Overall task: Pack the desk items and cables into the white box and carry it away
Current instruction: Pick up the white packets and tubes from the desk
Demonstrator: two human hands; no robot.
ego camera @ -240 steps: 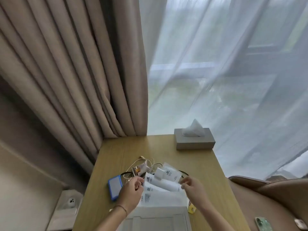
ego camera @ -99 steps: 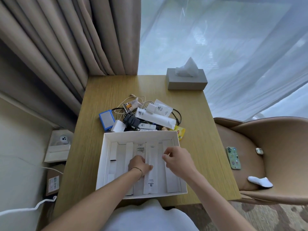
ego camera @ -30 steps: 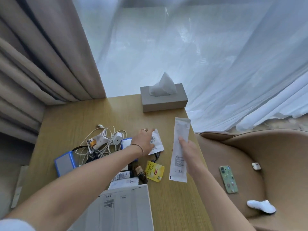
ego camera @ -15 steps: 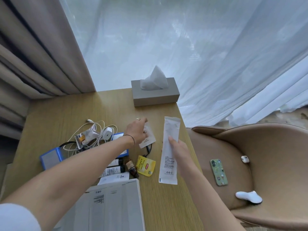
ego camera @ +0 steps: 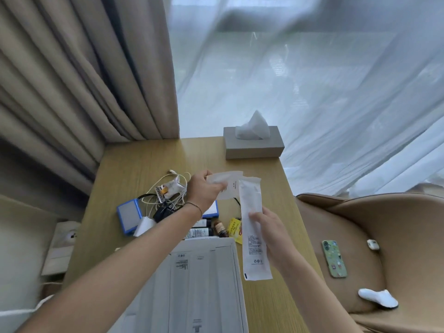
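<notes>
The left hand [ego camera: 203, 188] is pinching a small white packet [ego camera: 227, 185] above the desk [ego camera: 134, 164], while the right hand [ego camera: 270, 233] is gripping a long white sachet [ego camera: 252, 227] at its 3 o'clock. The white box [ego camera: 204, 284] is sitting at 6 o'clock. Cables [ego camera: 165, 188], a blue case [ego camera: 129, 216] and bottles [ego camera: 204, 228] are cluttering 9 o'clock; a tissue box [ego camera: 253, 145] is standing at 12.
</notes>
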